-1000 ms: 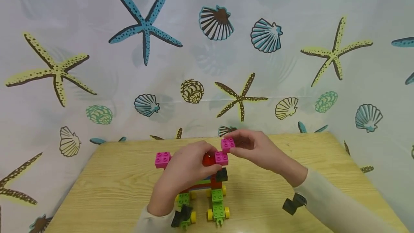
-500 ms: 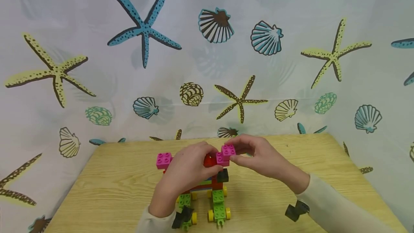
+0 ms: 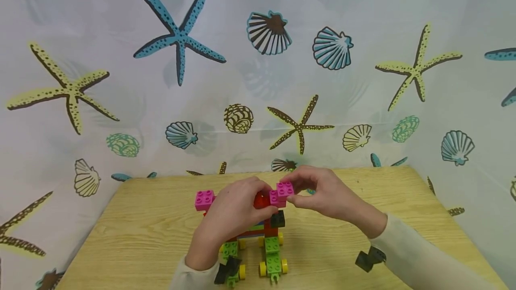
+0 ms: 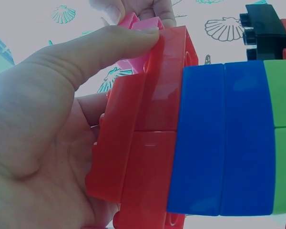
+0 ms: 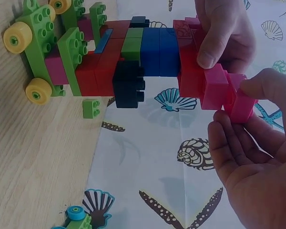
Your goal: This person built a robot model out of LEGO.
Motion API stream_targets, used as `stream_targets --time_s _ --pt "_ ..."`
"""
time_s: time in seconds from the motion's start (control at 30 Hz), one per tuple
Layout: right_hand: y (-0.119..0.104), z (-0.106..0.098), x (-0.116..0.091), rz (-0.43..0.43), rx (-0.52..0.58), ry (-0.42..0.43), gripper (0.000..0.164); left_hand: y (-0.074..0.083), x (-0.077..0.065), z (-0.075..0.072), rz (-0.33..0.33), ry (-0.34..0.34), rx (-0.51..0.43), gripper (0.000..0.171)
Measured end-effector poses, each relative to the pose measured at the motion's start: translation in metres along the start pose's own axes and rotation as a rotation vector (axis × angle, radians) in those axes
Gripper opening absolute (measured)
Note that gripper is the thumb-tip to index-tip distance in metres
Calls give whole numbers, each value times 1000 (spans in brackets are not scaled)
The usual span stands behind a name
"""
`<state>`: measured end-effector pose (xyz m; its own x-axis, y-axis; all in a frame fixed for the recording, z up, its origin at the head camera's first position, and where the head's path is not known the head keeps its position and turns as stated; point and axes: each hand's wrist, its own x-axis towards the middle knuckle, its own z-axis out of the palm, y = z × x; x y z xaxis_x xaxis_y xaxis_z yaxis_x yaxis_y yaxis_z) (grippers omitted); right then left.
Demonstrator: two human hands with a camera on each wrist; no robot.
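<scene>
A toy brick figure stands on the table: red bricks on top, blue bricks below, then green ones, over green wheeled bases. My left hand grips the red top part, its thumb lying near an inner pink brick that juts out sideways. My right hand pinches an outer pink brick between thumb and fingers. That brick sits against the studs of the inner one, slightly offset; whether it is fully pressed on I cannot tell. A further pink brick projects on the left side.
Black bricks project from the figure's sides. On the table behind it lies a small green brick. A green and blue toy piece shows at the right wrist view's bottom. A shell-patterned cloth hangs behind.
My right hand has lowered the outer pink brick onto the inner pink brick, where it now rests. The left hand keeps its grip on the figure; the view shifts slightly.
</scene>
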<state>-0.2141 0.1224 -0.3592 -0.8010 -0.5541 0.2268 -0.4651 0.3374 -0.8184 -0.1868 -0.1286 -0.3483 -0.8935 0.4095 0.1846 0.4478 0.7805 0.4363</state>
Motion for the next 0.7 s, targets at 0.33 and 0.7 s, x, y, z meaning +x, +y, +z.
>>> stream_targets --time_s 0.33,0.7 --pt "-2 -1 1 -1 -37 -3 33 -1 0 1 5 -1 -5 25" --pt "-4 -2 3 16 -126 -26 35 -2 -2 1 6 -2 -1 25"
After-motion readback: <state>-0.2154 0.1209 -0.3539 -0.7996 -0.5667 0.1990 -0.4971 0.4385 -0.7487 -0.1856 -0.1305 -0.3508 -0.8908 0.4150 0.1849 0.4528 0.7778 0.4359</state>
